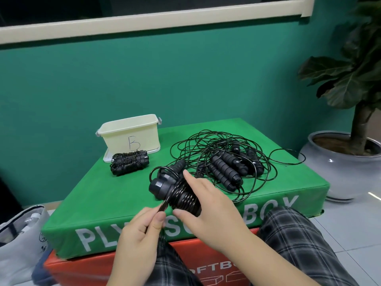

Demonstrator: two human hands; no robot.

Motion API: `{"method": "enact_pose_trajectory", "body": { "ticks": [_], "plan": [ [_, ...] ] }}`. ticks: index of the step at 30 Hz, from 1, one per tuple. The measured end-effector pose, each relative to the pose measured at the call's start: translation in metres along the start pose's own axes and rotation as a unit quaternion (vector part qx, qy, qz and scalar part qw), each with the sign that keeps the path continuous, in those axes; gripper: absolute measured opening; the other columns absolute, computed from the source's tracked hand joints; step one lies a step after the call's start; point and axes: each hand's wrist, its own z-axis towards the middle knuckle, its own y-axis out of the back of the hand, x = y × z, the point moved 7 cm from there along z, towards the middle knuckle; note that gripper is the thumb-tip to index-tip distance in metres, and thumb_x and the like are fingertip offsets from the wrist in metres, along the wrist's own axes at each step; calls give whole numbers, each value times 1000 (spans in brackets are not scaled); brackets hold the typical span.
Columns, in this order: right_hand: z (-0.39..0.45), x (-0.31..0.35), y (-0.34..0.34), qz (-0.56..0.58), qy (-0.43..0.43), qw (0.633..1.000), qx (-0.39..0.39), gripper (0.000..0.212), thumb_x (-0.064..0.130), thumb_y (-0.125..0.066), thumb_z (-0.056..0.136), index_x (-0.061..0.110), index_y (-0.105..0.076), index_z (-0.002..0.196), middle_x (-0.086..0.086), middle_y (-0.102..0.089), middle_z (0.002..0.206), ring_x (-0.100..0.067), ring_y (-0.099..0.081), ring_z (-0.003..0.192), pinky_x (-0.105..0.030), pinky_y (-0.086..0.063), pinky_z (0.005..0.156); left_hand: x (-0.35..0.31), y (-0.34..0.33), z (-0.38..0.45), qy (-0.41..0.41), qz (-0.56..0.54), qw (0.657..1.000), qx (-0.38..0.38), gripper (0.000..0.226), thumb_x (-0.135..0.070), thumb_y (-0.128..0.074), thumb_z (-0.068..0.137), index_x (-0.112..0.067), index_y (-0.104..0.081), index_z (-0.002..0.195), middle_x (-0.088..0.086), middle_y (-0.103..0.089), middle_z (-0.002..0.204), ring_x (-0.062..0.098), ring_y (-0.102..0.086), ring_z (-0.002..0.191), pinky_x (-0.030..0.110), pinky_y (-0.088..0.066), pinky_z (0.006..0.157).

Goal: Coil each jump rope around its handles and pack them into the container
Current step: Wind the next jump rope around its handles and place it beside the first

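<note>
The right hand [208, 205] holds a pair of black handles [165, 182] side by side above the near edge of the green soft box [99, 195], its grip curled round the part already wound with black cord [183, 198], forefinger stretched along the top. The left hand [142, 228] pinches the free end of that cord between thumb and fingers, just below the bundle.

The likeliest trouble is slack. If the left hand's pinch eases before the end is tucked, the springy turns could loosen and slide off toward the handle caps, and the winding would need redoing. A loose loop already stands out by the caps and may catch on something. The cord also seems to trail back toward the tangled pile of ropes [226, 162] on the right of the box; a hard pull might drag that heap, or knot it tighter, and one strand of it already hangs over the far right edge.

One finished bundle [129, 164] lies in front of the cream container [132, 135], touching or nearly touching the lid beneath it, not yet inside. The container is marked with a letter B, and nothing can be seen inside it from here.

The green box rests on an orange one [82, 271] and serves as the table. Behind is a teal wall under a pale window frame; a potted plant [350, 141] stands on the tiled floor to the right, and a white bag [22, 234] lies at the left.
</note>
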Motion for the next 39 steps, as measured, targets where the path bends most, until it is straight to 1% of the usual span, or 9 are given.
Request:
{"method": "enact_pose_trajectory", "body": {
  "ticks": [9,14,19,22,24,28,33,36,39],
  "plan": [
    [0,-7,1,52,-28,998,9,62,48,-53,92,47,-23,146,18,-44,133,-7,-48,114,-28,-39,97,-1,1,0,-21,37,999,22,28,-34,-51,88,-57,-61,101,-15,-61,73,0,-57,67,6,-39,63],
    [1,-5,0,132,-30,990,31,56,47,-56,88,50,-35,139,21,-52,128,-1,-49,114,-26,-40,99,19,5,1,47,8,999,17,23,-37,-48,83,-46,-69,81,-8,-52,53,2,-43,46,19,-32,48],
    [0,-4,-5,225,-58,972,43,53,55,-54,79,48,-47,130,25,-60,116,8,-53,107,-20,-43,95,15,5,3,59,-32,998,3,26,-37,-50,89,-32,-65,69,-2,-46,47,3,-38,43,12,-31,45],
    [0,1,-6,280,-52,957,57,51,50,-54,79,43,-50,129,28,-57,118,17,-48,108,-4,-36,88,18,2,3,83,-54,995,5,40,-58,-49,85,-23,-54,67,-3,-41,45,4,-32,41,14,-27,41],
    [-1,4,-6,309,-44,947,70,50,45,-55,80,36,-52,129,24,-58,119,16,-50,108,-1,-34,86,21,0,2,107,-78,991,6,67,-84,-48,65,-18,-51,78,-6,-43,48,2,-34,42,12,-29,42],
    [0,5,-10,346,-29,933,91,51,52,-57,77,30,-56,123,13,-66,113,5,-60,102,-13,-44,89,31,-6,-4,174,-114,976,59,70,-91,-42,55,-30,-64,82,-2,-47,57,9,-40,49,18,-32,47],
    [4,-5,-13,422,-66,901,80,40,48,-60,75,32,-63,111,2,-72,105,-7,-66,91,-27,-49,88,22,-4,-3,158,-101,980,65,58,-70,-40,71,-16,-61,74,-5,-36,42,4,-29,39,18,-26,43],
    [5,-5,-3,404,-29,914,22,31,33,-59,81,40,-64,111,5,-68,112,-4,-65,98,-22,-48,89,17,-3,-3,105,-3,992,69,65,-84,-30,72,-26,-59,64,-6,-41,44,3,-35,42,18,-27,46],
    [4,6,7,290,59,955,-31,28,30,-52,89,43,-68,108,16,-58,123,2,-55,114,-10,-39,93,21,4,-2,75,69,994,39,79,-92,-24,62,-17,-48,61,-10,-48,52,3,-44,50,22,-31,51]
  ]
}}
